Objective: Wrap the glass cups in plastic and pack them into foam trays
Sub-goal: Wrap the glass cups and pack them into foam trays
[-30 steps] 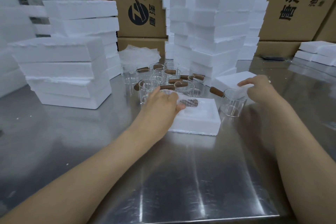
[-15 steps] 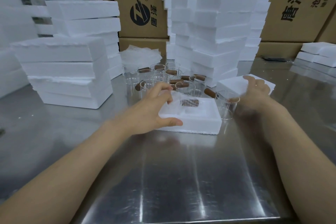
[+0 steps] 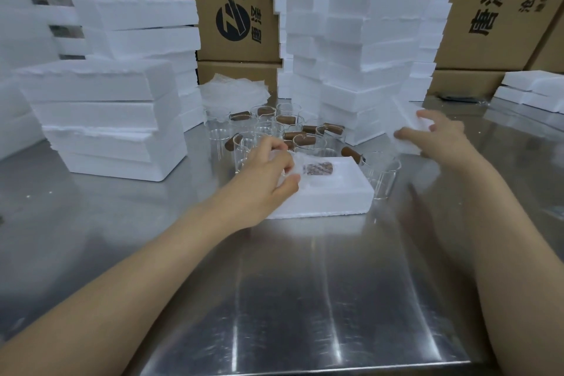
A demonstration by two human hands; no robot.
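A white foam tray (image 3: 332, 195) lies on the steel table at centre. In it sits a plastic-wrapped glass cup (image 3: 317, 168), its brown handle showing through the wrap. My left hand (image 3: 268, 171) grips the tray's left end, thumb on the near rim and fingers curled over the far side. My right hand (image 3: 439, 139) holds a flat foam piece (image 3: 403, 128) up off the table, tilted, to the right of the tray. Several bare glass cups (image 3: 274, 128) with brown handles stand behind the tray, and one more cup (image 3: 381, 175) stands at its right end.
Tall stacks of foam trays rise at the left (image 3: 106, 119) and behind centre (image 3: 360, 49). A pile of plastic sheets (image 3: 235, 91) lies behind the cups. Cardboard boxes (image 3: 238, 9) line the back. More foam pieces (image 3: 534, 88) sit at far right. The table's front edge (image 3: 305, 368) is near.
My right hand has taken hold of the flat foam piece and lifted it from the table, tilting it. My left hand moved from the wrapped cup to the tray's left end.
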